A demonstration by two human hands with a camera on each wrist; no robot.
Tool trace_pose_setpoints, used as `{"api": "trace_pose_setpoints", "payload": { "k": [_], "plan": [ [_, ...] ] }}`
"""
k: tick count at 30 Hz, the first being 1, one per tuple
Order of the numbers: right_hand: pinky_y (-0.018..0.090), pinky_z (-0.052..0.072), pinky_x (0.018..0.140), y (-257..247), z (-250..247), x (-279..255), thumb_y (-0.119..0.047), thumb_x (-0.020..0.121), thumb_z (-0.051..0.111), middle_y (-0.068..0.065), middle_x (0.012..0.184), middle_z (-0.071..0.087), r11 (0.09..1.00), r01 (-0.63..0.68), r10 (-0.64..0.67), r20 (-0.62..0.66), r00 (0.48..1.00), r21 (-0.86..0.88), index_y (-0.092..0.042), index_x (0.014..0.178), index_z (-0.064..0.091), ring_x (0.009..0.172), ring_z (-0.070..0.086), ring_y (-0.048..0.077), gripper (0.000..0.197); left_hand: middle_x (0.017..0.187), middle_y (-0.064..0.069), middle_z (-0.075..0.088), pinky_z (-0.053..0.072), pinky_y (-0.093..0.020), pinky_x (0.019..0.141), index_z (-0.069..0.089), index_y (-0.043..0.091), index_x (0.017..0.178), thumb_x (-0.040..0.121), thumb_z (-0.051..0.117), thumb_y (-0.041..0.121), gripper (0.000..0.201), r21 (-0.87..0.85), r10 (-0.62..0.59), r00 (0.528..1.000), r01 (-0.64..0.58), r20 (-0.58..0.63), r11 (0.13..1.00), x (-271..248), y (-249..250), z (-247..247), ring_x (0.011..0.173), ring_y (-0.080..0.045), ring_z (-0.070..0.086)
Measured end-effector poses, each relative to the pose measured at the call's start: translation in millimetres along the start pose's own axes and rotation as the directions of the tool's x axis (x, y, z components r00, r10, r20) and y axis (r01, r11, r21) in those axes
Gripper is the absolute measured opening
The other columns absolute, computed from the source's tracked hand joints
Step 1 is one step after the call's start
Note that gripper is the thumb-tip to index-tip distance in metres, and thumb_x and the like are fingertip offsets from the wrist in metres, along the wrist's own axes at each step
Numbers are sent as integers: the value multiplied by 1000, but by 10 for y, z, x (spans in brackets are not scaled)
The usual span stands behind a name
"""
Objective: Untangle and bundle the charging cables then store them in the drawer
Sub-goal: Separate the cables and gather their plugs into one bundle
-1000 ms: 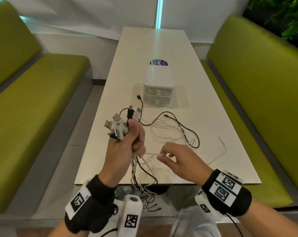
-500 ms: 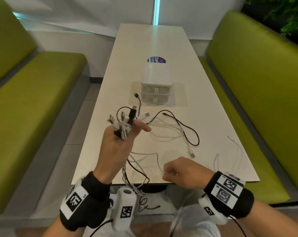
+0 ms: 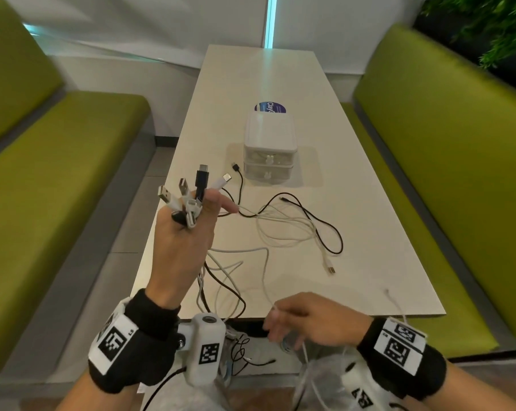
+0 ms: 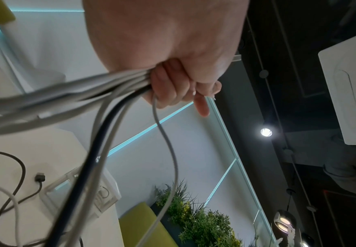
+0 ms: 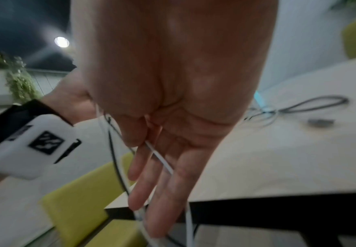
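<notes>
White and black cables (image 3: 283,229) sprawled mid-frame, plugs bunched in left hand (image 3: 185,241), gripped tight. Right hand (image 3: 307,318) lower right, pinching one white cable (image 5: 160,158). Risk: tugging tightens knots, or drags cables off table (image 3: 369,262). Drawer box (image 3: 270,152) closed.

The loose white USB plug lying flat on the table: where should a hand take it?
Pinch the white USB plug by its two long sides, from above on the near right: it lies flat and alone, its cable running away toward the tangle.
</notes>
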State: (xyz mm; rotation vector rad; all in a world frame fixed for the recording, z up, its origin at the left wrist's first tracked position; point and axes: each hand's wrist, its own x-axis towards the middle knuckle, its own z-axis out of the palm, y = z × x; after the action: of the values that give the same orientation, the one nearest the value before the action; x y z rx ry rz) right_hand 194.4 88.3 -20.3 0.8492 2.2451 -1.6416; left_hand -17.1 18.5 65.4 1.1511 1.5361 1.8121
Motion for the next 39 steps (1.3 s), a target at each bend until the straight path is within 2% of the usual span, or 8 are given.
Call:
{"api": "trace_pose_setpoints", "payload": {
  "k": [6, 9, 14, 19, 27, 31, 35, 39],
  "plan": [
    [40, 57, 86, -192, 123, 200, -35, 104, 39, 1, 113, 70, 988, 144, -142, -39, 989, 53, -22, 112, 66, 105, 64, 6, 32, 50, 17, 52, 33, -17, 47, 70, 10, 81, 88, 56, 25, 23, -20, 48, 995, -46, 86, 999, -18, 95, 89, 41, -11, 31],
    [33, 56, 88, -272, 82, 300, -33, 104, 39, 0, 111, 70, 988, 132, -126, -73, 989, 85, -17, 110, 67, 106, 64, 6, 33, 71, 1, 70, 36, -1, 51, 72, 1, 89, 78, 67, 19, 21, -65, 61, 994, -55, 95, 996, -12, 122, 118, 44, 7, 51],
    [35, 49, 86, -305, 58, 434, -44, 100, 44, -3, 100, 67, 913, 83, -152, -145, 978, -399, -22, 103, 70, 93, 60, 15, 34, 77, 7, 75, 54, -19, 72, 74, 18, 83, 73, 76, 17, 10, -17, 17, 997, -15, 82, 1000, 32, 49, 69, 75, -5, 71],
    [30, 40, 80, -449, 106, 527, -44, 99, 46, 1, 97, 49, 811, 11, -157, -199, 967, -585, -19, 108, 69, 97, 53, 21, 35, 46, 12, 44, 36, -2, 50, 70, 1, 107, 89, 60, 14, 24, -7, 39, 997, -38, 71, 999, 31, 129, 81, 44, 10, 49],
    [23, 48, 83, -494, 49, 575, -22, 89, 66, 0, 107, 72, 881, 2, -95, -172, 980, -474, -19, 109, 73, 94, 65, 14, 20, 47, 13, 30, 10, -32, 45, 75, 13, 94, 93, 49, 40, 39, -93, -29, 992, 41, 120, 995, 21, 118, 34, 45, -13, 14],
    [27, 47, 85, -327, -218, 430, -23, 93, 58, -3, 110, 68, 826, -179, -16, -340, 940, -534, -24, 108, 69, 101, 61, 16, 19, 52, 3, 23, 11, -32, 45, 76, 15, 87, 92, 48, 46, 43, -79, -31, 990, 42, 138, 996, 17, 85, 42, 46, -16, 14],
    [35, 47, 85, -117, -555, 316, -33, 98, 44, 8, 118, 58, 641, -534, 103, -628, 771, -551, -13, 114, 59, 108, 58, 27, 29, 54, 3, 21, 20, -20, 45, 76, 18, 82, 92, 49, 47, 41, -46, -30, 988, 38, 149, 998, 2, 64, 77, 47, -10, 18],
    [32, 48, 85, 117, -617, 229, -25, 100, 44, 9, 122, 57, 515, -649, 257, -622, 740, -559, -11, 117, 58, 111, 57, 25, 27, 56, -4, 18, 23, -13, 46, 75, 20, 78, 91, 48, 46, 40, -1, -53, 988, 54, 145, 999, -5, 70, 94, 47, -10, 19]
  ]
}}
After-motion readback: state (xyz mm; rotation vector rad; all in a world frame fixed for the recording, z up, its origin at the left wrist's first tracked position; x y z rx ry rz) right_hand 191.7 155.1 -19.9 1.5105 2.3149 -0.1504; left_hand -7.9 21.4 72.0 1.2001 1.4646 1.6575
